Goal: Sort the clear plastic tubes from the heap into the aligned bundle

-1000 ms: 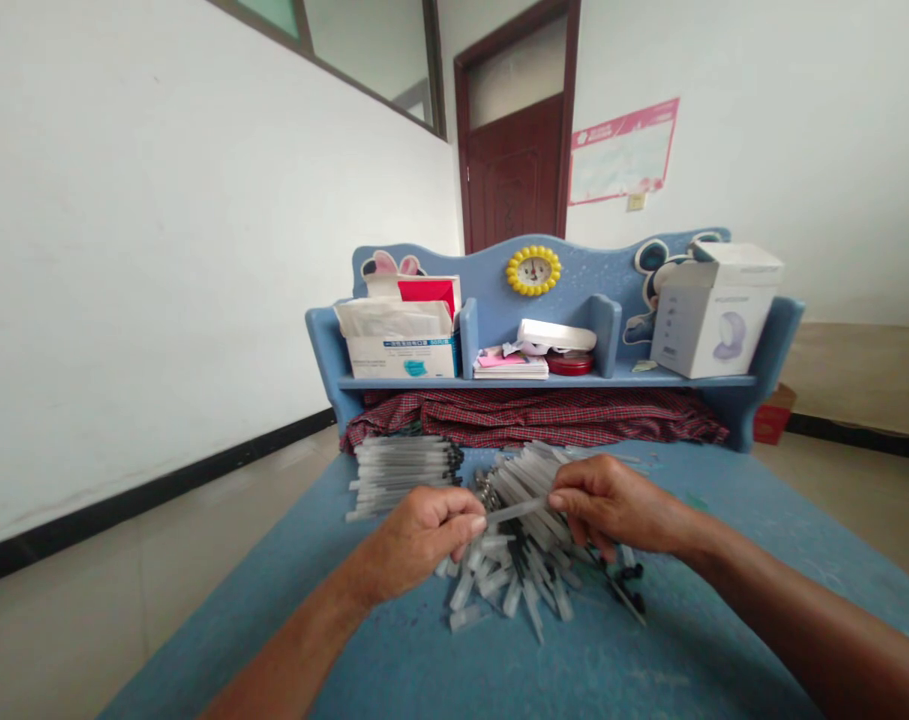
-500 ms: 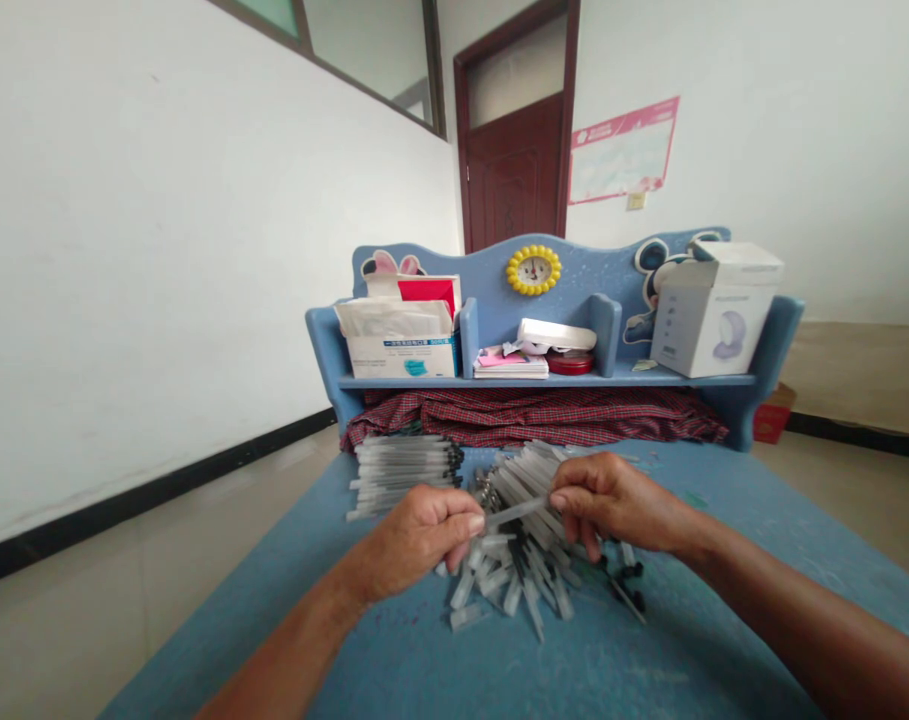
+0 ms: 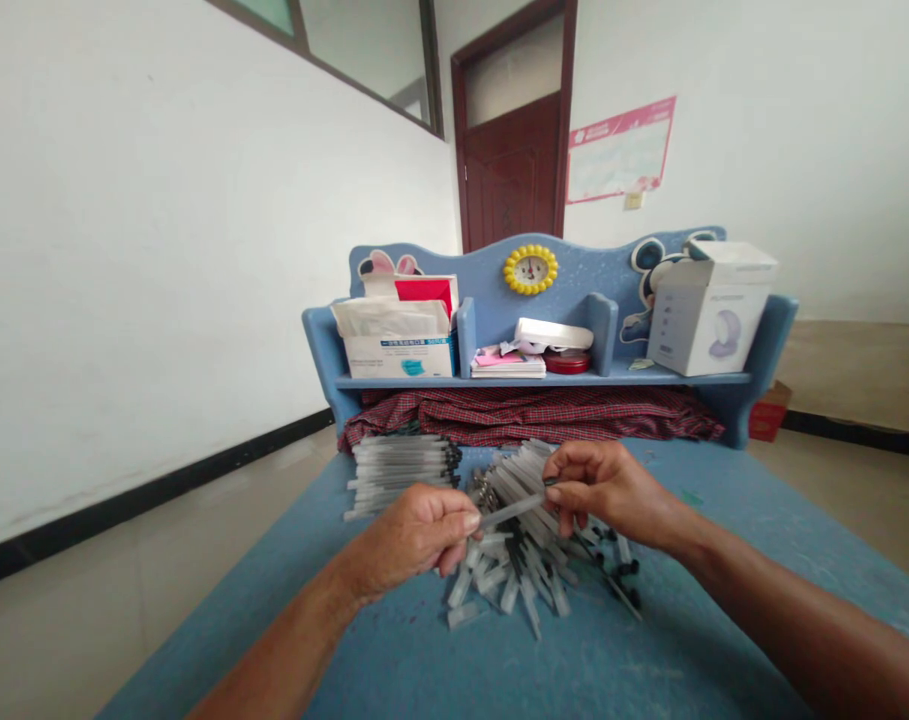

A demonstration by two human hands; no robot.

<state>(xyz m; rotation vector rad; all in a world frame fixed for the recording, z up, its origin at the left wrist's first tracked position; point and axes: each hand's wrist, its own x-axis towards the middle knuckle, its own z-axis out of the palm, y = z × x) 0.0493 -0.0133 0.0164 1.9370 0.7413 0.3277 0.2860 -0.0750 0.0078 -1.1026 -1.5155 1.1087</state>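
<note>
My left hand (image 3: 416,535) is closed in a pinch on one end of a clear plastic pen barrel (image 3: 510,512). My right hand (image 3: 600,488) pinches the other end of the same barrel, fingers curled. Both hands hover just above a loose heap of clear pen parts (image 3: 521,570) with small black pieces on the blue table (image 3: 454,670). A neat stack of assembled pens (image 3: 398,468) lies to the left, beyond my left hand.
A blue desk shelf (image 3: 544,378) stands at the table's far edge with a tissue box (image 3: 398,345), a yellow clock (image 3: 530,270) and a white carton (image 3: 709,310). Red plaid cloth (image 3: 529,412) lies under it. A brown door (image 3: 510,175) is behind.
My right hand has lifted slightly and shifted its fingers along the barrel's end. The left hand keeps its pinch. The camera view has drifted a little.
</note>
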